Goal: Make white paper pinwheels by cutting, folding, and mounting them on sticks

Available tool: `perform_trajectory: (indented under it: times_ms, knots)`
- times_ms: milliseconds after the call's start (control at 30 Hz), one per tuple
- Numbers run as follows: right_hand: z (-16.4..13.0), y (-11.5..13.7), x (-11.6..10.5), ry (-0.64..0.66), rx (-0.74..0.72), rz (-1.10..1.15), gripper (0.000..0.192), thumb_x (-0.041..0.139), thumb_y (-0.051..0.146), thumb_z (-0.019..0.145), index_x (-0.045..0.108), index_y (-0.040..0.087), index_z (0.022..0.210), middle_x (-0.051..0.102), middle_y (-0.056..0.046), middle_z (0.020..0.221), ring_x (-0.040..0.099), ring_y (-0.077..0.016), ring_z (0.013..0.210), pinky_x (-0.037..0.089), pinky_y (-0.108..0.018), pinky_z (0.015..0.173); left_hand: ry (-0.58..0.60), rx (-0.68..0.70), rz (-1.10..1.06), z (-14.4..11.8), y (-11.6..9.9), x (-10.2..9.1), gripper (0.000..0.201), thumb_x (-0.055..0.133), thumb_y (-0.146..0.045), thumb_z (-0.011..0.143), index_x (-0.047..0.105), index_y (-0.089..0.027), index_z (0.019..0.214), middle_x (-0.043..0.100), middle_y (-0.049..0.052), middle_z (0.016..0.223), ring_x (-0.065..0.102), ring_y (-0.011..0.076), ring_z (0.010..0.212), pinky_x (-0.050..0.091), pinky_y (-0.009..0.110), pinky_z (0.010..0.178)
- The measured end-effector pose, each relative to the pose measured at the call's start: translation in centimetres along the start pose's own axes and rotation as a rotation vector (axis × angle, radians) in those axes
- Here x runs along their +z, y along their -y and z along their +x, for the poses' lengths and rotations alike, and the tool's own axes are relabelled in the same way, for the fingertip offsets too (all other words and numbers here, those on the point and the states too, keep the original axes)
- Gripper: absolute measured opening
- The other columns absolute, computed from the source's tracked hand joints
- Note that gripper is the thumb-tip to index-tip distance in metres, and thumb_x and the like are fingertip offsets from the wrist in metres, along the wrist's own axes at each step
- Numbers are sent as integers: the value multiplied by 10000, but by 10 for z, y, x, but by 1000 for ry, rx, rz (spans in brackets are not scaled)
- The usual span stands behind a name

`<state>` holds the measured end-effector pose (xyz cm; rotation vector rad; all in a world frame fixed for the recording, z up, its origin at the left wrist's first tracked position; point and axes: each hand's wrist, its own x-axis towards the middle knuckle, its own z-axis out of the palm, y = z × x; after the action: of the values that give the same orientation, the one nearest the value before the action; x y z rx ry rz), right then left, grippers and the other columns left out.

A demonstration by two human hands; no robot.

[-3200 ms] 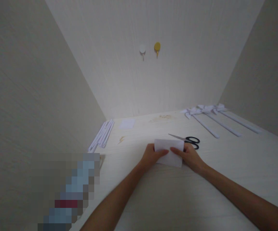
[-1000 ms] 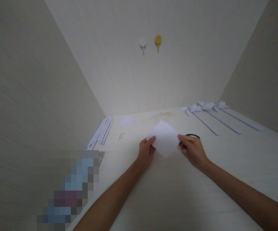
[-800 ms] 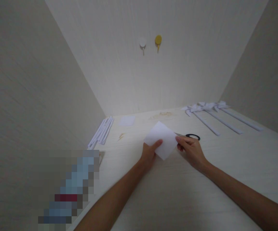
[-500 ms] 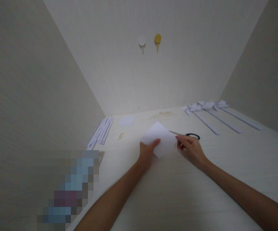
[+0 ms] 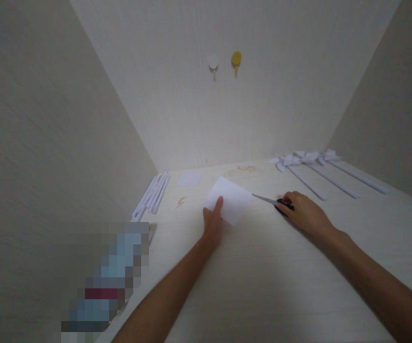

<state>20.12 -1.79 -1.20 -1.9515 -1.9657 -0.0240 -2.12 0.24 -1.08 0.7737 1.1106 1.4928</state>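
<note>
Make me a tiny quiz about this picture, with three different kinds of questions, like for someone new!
1. What does each hand hold, the left hand and the right hand?
2. True or false: the yellow wall hook is to the right of the white wall hook.
3. Pick one. How many long paper sticks with folded paper tops lie on the right side? A) two B) three C) five

Key:
1. Left: a sheet of white paper; right: the scissors, by their black handles.
2. True.
3. B.
</note>
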Motion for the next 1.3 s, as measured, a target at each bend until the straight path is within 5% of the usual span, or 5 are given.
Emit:
perform_trajectory:
  times_ms: [167, 433, 700, 833, 1300]
  knots:
    - [-1, -1, -1, 71, 14, -22, 155, 459, 323, 731, 517, 180, 735, 564, -63, 775, 530, -181, 673, 332, -252, 507, -27, -61, 51, 2, 6, -1, 369, 557, -501, 595, 498, -152, 697, 516, -24, 494, 485, 93, 406, 334, 198, 368]
    - [-3, -5, 3, 58, 169, -31, 191, 397, 324, 767, 492, 164, 725, 567, -99, 767, 525, -199, 610, 266, -266, 448, 181, 99, 222, -4, 3, 0, 407, 463, -531, 668, 481, -140, 557, 456, -22, 335, 405, 82, 258, 256, 191, 272]
    - [5, 22, 18, 69, 381, 1341, 200, 522, 353, 673, 455, 166, 692, 509, 21, 537, 380, -58, 402, 279, -200, 409, 171, 37, 106, 14, 9, 4, 296, 630, -301, 593, 578, -74, 776, 620, 38, 555, 569, 121, 420, 437, 198, 413]
    - [0, 54, 17, 201, 419, 1636, 221, 649, 283, 579, 509, 124, 643, 494, 23, 545, 393, -34, 450, 293, -166, 424, 154, 22, 89, 25, 10, 11, 273, 631, -256, 590, 587, -67, 781, 630, 42, 593, 576, 113, 432, 463, 197, 437]
    - [-16, 54, 15, 462, 4, 1506, 351, 440, 477, 749, 497, 136, 688, 496, -3, 564, 369, -68, 433, 238, -227, 418, 248, 5, 132, 29, -4, 8, 251, 637, -250, 588, 596, -80, 768, 612, 21, 599, 576, 91, 479, 483, 188, 486]
